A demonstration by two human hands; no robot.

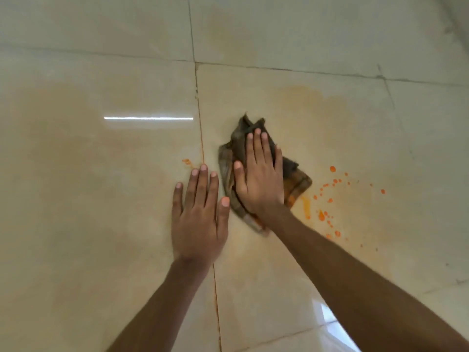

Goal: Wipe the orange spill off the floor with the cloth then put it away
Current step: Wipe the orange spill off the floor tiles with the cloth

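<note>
Glossy beige tiled floor (101, 199), faint orange smear across it. Right hand (258, 179) flat, fingers spread, pressing the crumpled dark brown orange-stained cloth (297, 179) down to wipe, not clenched. Left hand (199, 217) flat on bare tile, holding nothing, likely a brace. Bright orange spill droplets (330, 196) lie just right of the cloth, unwiped.

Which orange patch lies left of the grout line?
The small smear just beyond the left hand. The streak and droplets all lie right of the cloth.
</note>
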